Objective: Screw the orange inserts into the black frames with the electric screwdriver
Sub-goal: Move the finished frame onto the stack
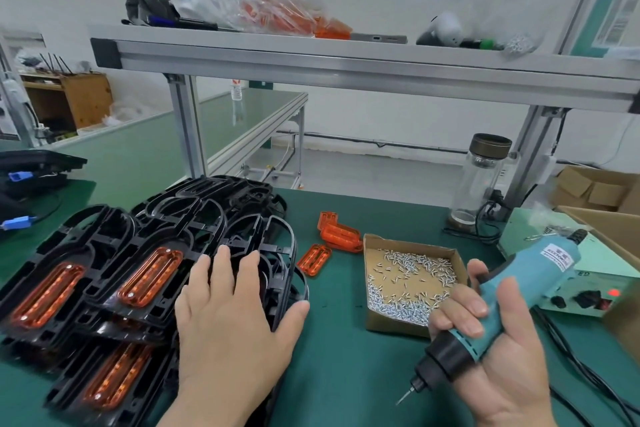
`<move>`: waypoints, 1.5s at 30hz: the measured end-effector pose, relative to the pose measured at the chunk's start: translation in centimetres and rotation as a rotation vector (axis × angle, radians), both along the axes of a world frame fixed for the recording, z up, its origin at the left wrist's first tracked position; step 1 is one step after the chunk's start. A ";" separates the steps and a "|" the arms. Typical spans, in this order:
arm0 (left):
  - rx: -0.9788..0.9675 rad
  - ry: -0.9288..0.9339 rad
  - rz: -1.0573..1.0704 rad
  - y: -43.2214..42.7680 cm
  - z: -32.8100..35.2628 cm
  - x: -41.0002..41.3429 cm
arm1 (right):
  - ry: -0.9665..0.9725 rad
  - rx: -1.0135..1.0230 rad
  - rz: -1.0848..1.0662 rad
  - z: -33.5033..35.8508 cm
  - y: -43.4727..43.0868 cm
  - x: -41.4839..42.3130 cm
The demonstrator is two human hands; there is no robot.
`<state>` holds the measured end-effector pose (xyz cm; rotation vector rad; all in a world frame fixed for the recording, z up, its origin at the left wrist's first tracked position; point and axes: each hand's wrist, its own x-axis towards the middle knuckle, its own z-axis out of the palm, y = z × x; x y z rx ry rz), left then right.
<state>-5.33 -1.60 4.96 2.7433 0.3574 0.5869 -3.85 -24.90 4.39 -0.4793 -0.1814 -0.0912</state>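
Three orange inserts point(152, 272) sit in black frames point(207, 215) at the left of the pile, with small bright screw heads at their ends, so those look finished. The step in hand seems to be the change-over between pieces. The left hand point(235, 302) lies flat and spread on a bare frame at the right of the pile, fingers straight and thumb over its edge. The right hand point(498, 350) is wrapped round the electric screwdriver point(498, 305), held above the bench point(346, 374) with its bit point(405, 396) aimed down and left, touching nothing.

Next, I judge, a bare frame needs pulling clear. One of the loose inserts point(341, 236) lying just beside the cardboard box point(394, 324) needs seating in it, and a screw point(408, 265) from the box needs picking up on the bit.

Whether the bit carries a screw now is too small to tell. Lower frames are buried in the pile, the nearest is cut off at the edge of view, and the left palm hides the seat of the frame beneath it.
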 end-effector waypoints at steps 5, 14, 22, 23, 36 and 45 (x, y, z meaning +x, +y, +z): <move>-0.037 -0.026 -0.032 0.0 0.2 -0.4 | 0.008 0.003 0.020 0.1 0.1 -0.1; -0.122 -0.087 -0.129 -0.7 1.7 -1.0 | 0.017 0.011 0.018 -0.1 0.0 0.0; -0.151 -0.173 -0.366 -0.5 9.9 4.9 | 0.054 0.015 -0.018 0.2 0.0 0.0; -0.153 -0.083 -0.350 -0.1 10.8 6.8 | 0.054 0.018 -0.020 0.3 0.0 0.0; 0.608 0.731 -0.097 4.0 10.5 20.9 | -0.128 0.210 0.203 -1.3 -0.2 2.3; 0.557 0.923 -0.113 5.3 8.1 22.1 | 0.052 0.043 -0.029 -1.4 0.1 1.7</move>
